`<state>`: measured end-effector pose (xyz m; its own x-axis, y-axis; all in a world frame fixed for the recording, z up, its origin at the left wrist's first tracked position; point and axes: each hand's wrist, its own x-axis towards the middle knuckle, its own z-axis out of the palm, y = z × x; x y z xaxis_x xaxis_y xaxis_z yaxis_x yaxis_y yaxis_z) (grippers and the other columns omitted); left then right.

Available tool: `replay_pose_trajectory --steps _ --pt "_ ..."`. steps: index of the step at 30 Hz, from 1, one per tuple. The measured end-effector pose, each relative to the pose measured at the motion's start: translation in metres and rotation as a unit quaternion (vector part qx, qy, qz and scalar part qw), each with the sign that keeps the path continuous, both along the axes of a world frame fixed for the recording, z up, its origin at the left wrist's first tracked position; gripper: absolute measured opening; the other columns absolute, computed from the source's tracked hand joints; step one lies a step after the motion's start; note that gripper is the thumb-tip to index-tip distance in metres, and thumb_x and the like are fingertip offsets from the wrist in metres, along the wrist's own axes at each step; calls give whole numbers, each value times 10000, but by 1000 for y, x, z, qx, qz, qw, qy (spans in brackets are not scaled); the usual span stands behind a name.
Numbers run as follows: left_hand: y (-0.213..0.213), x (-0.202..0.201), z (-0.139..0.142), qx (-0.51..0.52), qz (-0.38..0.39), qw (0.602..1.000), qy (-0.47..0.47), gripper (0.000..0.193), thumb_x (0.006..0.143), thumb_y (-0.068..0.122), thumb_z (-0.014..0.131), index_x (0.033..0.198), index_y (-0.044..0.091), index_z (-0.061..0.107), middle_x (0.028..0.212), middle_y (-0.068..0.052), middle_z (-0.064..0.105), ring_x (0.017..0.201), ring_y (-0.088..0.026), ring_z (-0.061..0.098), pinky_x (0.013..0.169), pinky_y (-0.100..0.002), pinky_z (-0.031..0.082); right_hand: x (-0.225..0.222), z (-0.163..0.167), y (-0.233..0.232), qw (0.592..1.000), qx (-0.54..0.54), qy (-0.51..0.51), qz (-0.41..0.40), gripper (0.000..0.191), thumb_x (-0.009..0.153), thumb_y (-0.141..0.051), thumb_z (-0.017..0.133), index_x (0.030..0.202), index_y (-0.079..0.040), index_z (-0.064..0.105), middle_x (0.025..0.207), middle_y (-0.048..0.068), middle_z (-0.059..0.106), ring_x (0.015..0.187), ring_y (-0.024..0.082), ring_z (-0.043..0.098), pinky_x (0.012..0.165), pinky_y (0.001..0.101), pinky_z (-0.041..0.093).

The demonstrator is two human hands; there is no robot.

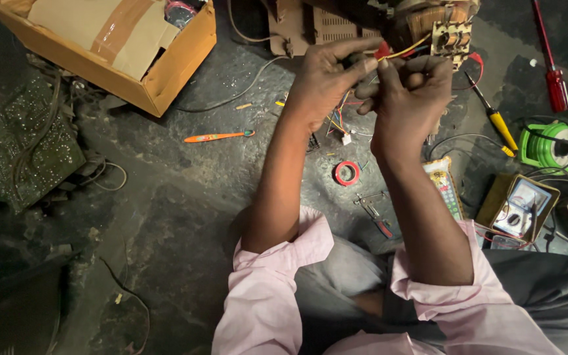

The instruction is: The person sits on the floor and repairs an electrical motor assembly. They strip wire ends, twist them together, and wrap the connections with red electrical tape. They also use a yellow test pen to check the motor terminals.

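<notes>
Midway, we judge: our left hand (329,73) and right hand (407,92) pinch the yellow wire (407,48) together; its far end sits at the transformer (436,25).

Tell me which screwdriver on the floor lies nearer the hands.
The yellow-handled screwdriver, just right of the right hand; the red-handled screwdriver lies farther out, toward the frame's right edge.

Tape roll (347,173) lies between toothbrush (219,137) and meter (519,208).

Pink shirt sleeves (277,276) rolled to elbows, bare forearms, grey trousers (547,289)
</notes>
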<state>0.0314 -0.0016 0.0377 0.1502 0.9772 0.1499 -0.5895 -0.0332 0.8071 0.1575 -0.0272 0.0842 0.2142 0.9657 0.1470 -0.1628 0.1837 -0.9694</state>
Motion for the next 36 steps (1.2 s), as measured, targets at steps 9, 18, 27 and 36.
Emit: replay_pose_trajectory --steps 9,18,27,36 --pt "3 2 -4 -18 12 1000 2 191 982 28 684 1159 -30 725 847 -53 722 621 -95 596 514 -283 506 3 4 -3 1000 2 0 25 371 1005 91 723 1006 -40 376 858 74 524 601 219 705 422 329 535" --pt "-2 -2 6 202 167 934 242 190 940 -11 754 1116 58 771 1059 -47 687 1037 -149 648 963 -282 530 9 14 -7 999 -44 22 18 347 954 65 757 1098 5 447 834 153 669 592 206 683 440 309 512" --pt "-6 -10 10 198 144 934 260 246 913 28 792 1157 41 775 1014 -23 690 1013 -122 647 908 -269 535 23 47 -14 980 -129 136 72 105 1023 -66 571 1092 8 543 884 179 689 558 240 699 429 313 523" --pt "1 14 6 -52 135 983 117 228 928 119 752 1131 19 775 811 -27 743 556 -66 481 486 -243 394 31 58 -2 749 318 -582 13 314 999 12 686 1275 -62 557 1081 165 677 928 373 705 756 441 564"
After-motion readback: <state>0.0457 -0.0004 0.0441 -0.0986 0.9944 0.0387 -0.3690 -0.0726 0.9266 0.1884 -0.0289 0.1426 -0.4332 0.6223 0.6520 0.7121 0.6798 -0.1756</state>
